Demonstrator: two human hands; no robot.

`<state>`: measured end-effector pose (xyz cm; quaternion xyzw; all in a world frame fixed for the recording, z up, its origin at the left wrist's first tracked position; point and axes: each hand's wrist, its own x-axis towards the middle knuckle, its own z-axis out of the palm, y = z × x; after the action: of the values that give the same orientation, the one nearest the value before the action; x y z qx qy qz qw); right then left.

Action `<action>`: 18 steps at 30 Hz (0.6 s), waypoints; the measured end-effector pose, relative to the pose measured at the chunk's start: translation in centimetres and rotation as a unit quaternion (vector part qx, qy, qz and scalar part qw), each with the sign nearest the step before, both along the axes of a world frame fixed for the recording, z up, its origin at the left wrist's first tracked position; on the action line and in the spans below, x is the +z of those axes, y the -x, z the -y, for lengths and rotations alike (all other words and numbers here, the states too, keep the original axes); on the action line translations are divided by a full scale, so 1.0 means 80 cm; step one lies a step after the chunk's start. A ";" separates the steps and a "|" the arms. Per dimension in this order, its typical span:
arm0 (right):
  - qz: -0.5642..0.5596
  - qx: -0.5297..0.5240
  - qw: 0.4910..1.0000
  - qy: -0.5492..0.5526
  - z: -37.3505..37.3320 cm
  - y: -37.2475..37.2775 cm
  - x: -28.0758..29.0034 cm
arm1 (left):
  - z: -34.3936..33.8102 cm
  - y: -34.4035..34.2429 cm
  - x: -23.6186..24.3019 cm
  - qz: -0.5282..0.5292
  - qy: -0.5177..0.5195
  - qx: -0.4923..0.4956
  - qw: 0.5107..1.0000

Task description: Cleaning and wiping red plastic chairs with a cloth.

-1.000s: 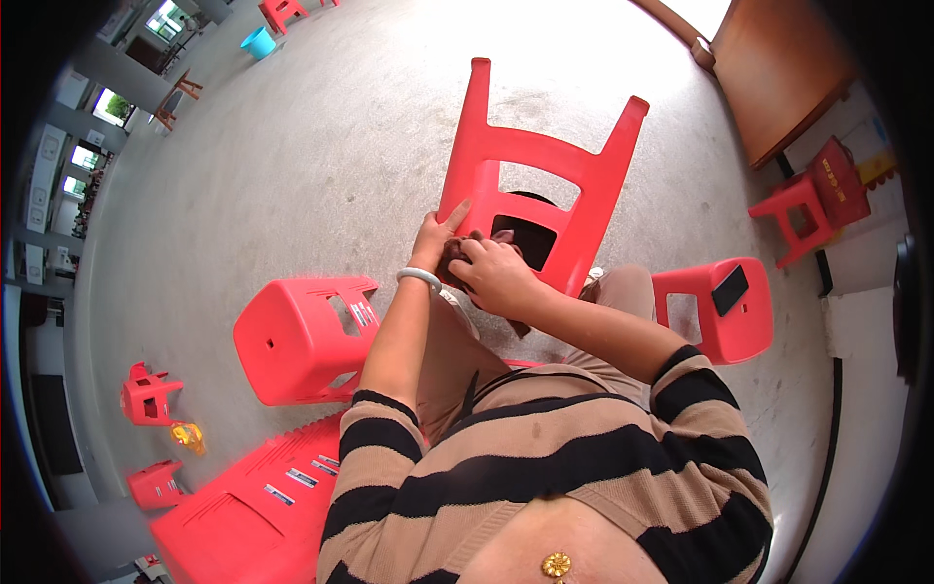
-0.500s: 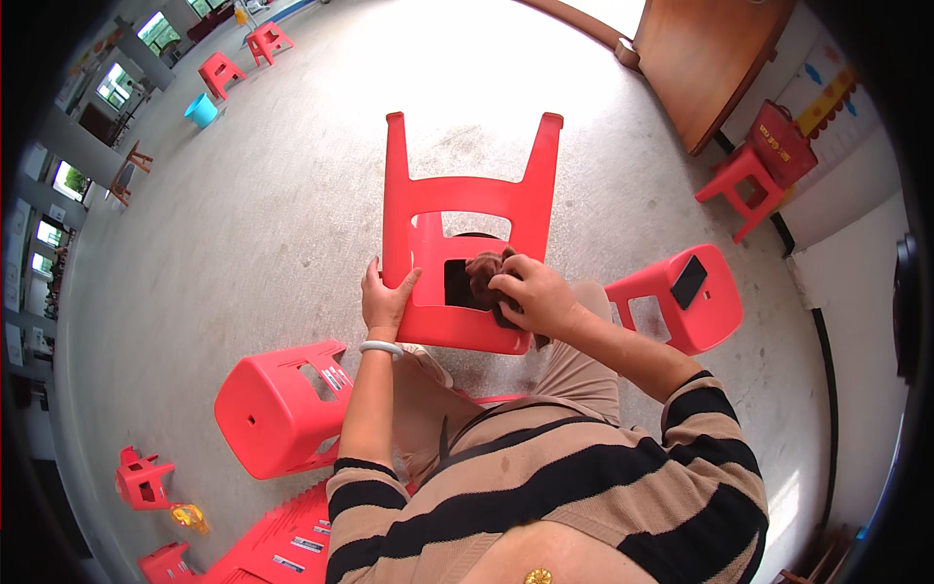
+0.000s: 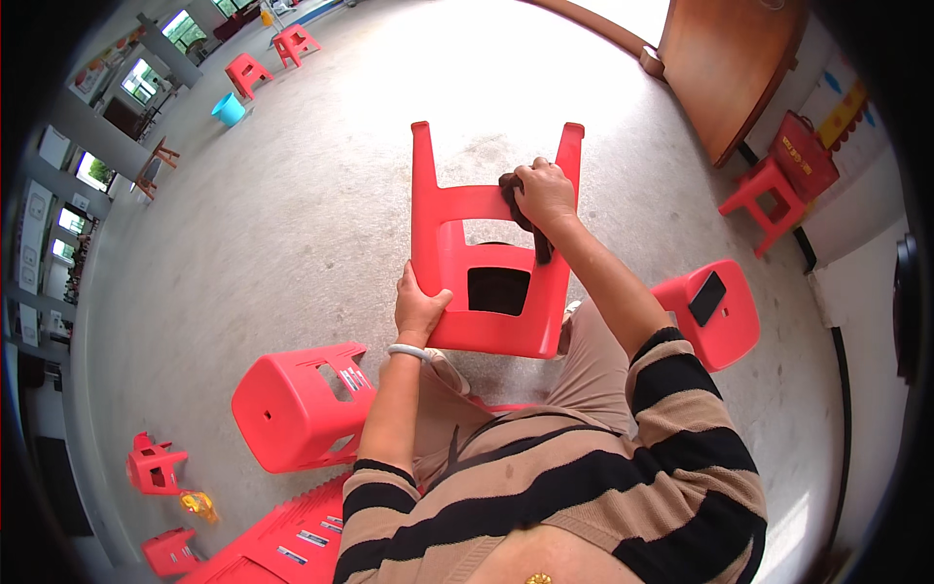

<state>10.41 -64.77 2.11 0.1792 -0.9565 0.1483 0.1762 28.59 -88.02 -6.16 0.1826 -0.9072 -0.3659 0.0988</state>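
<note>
A red plastic stool (image 3: 486,333) is tipped before me, two legs pointing away. My left hand (image 3: 418,307) grips its near left edge, thumb over the side. My right hand (image 3: 543,200) holds a dark brown cloth (image 3: 541,243) against the upper crossbar by the right leg, fingers curled over it. Something black (image 3: 498,290) shows through the square opening; I cannot make out what. A red stool (image 3: 302,414) lies at my lower left. Another (image 3: 725,326) at my right carries a black phone (image 3: 707,298).
Stacked red stools (image 3: 263,555) lie behind my left side, smaller stools (image 3: 156,467) and a yellow object (image 3: 198,507) farther left. A blue bucket (image 3: 229,110) stands far left. A red bag (image 3: 800,156) sits on a stool beside a wooden panel (image 3: 720,73) at right.
The stool has swung from tilted to straighter. My right hand and cloth have moved up from the opening to the crossbar and right leg. My left hand has shifted down along the left side.
</note>
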 end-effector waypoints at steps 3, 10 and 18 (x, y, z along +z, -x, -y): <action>-0.081 0.093 0.992 -0.007 -0.006 -0.022 -0.010 | 0.006 -0.002 0.003 0.029 -0.016 0.015 0.999; -0.011 0.141 0.989 0.035 -0.044 -0.064 -0.005 | 0.005 -0.009 0.004 0.042 -0.030 0.017 0.999; 0.021 0.154 0.987 -0.046 0.108 -0.045 0.000 | -0.004 -0.008 0.008 0.055 -0.001 0.010 0.998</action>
<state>14.04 -73.38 2.15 0.3289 -0.9268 0.1333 0.1226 29.22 -87.73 -5.53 0.2114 -0.9090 -0.3554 0.0521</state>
